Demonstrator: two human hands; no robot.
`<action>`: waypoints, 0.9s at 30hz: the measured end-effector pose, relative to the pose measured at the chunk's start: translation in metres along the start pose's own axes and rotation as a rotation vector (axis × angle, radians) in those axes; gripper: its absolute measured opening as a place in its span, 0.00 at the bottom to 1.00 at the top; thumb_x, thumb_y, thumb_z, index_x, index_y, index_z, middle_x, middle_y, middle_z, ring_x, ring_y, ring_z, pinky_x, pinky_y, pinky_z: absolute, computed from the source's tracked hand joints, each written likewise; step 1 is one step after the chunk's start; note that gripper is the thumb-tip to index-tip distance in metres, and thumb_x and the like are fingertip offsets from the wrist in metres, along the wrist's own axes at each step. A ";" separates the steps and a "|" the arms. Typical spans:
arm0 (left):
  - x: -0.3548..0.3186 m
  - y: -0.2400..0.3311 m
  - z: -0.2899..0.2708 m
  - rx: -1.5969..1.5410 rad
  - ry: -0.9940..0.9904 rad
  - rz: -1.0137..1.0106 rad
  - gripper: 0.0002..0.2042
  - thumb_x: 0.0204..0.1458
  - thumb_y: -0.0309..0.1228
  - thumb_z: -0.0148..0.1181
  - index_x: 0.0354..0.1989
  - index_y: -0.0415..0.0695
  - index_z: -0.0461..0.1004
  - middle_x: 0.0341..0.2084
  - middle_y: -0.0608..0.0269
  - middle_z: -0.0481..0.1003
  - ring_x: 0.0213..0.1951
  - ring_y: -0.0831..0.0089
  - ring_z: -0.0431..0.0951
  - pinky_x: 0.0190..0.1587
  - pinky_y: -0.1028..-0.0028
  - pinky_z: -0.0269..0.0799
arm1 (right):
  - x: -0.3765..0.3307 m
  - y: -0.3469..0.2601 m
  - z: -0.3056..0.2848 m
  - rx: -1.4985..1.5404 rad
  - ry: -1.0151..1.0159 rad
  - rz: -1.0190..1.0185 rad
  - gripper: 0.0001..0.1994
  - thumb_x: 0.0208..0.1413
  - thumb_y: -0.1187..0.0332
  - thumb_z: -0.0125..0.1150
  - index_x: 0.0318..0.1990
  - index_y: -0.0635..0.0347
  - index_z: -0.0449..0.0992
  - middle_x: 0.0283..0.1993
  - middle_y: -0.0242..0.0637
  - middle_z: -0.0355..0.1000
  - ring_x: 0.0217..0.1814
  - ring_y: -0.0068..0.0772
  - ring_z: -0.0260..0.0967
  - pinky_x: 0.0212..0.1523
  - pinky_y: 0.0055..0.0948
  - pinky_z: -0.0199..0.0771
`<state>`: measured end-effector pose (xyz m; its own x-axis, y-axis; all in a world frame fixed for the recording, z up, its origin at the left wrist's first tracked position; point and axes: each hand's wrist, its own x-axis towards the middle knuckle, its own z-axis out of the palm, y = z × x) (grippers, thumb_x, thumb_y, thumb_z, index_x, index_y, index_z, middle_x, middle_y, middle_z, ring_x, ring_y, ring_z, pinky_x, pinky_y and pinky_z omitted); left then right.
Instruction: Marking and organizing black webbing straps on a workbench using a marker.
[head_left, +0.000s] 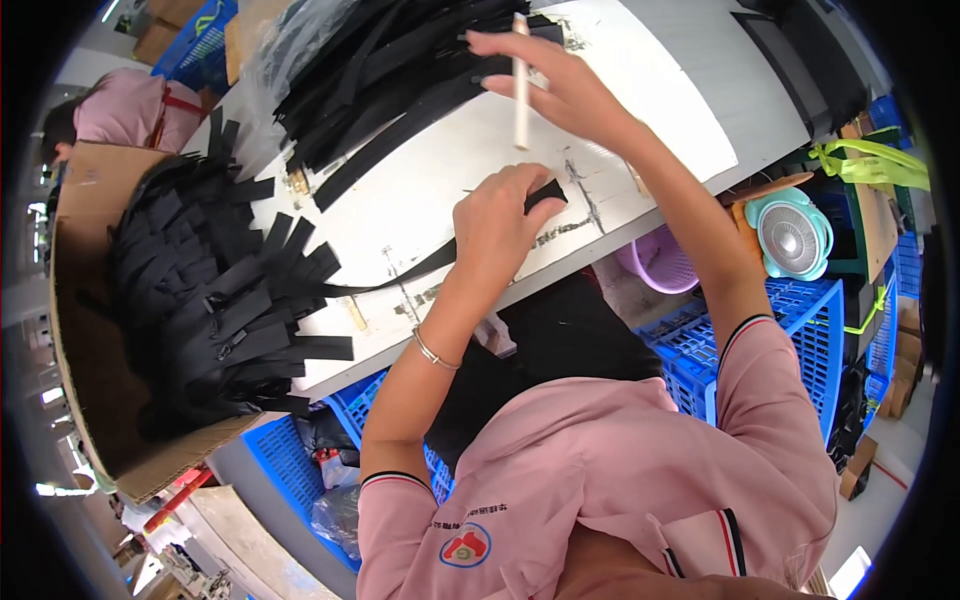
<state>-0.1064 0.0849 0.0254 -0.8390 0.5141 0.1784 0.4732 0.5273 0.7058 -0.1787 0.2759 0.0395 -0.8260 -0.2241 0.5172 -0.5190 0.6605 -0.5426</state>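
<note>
My left hand (pixel 497 225) presses down on a black webbing strap (pixel 400 275) that lies across the white table (pixel 440 170); the strap's end sticks out by my fingers. My right hand (pixel 560 85) hovers above the table farther back and holds a white stick, a pen or marker (pixel 520 85), pointing down at the table. A heap of black straps (pixel 390 70) lies behind my right hand. A cardboard box (pixel 85 330) at my left is filled with finished black straps (pixel 210 300) that spill over its rim.
Blue plastic crates (pixel 790 340) stand under and beside the table. A small teal fan (pixel 790 235) and a purple basket (pixel 660 265) sit at the right. Another person in pink (pixel 120 110) works at the far left. Yellow-green straps (pixel 870 160) lie at the right.
</note>
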 end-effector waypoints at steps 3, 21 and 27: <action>0.005 0.006 0.014 -0.013 0.025 -0.023 0.22 0.48 0.34 0.75 0.52 0.44 0.79 0.32 0.60 0.81 0.33 0.63 0.81 0.38 0.67 0.77 | -0.063 -0.033 -0.020 0.184 0.179 0.205 0.15 0.66 0.62 0.64 0.56 0.54 0.80 0.51 0.36 0.81 0.52 0.39 0.79 0.54 0.37 0.77; -0.099 -0.010 -0.005 0.346 0.164 0.018 0.31 0.58 0.38 0.68 0.69 0.41 0.68 0.70 0.55 0.67 0.74 0.54 0.59 0.75 0.45 0.39 | -0.184 -0.036 -0.043 -0.364 -0.025 0.209 0.29 0.53 0.64 0.71 0.64 0.55 0.74 0.66 0.32 0.75 0.73 0.39 0.66 0.77 0.47 0.51; -0.143 -0.021 -0.018 0.470 0.243 -0.174 0.33 0.58 0.44 0.67 0.68 0.40 0.68 0.72 0.54 0.62 0.76 0.49 0.52 0.71 0.30 0.25 | -0.182 -0.037 -0.036 -0.395 0.070 0.137 0.25 0.58 0.65 0.69 0.63 0.58 0.76 0.64 0.37 0.76 0.70 0.42 0.69 0.75 0.48 0.55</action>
<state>-0.0014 -0.0122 -0.0023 -0.9271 0.2505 0.2788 0.3440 0.8640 0.3676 -0.0014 0.3178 -0.0108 -0.8577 -0.0746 0.5087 -0.2696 0.9077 -0.3214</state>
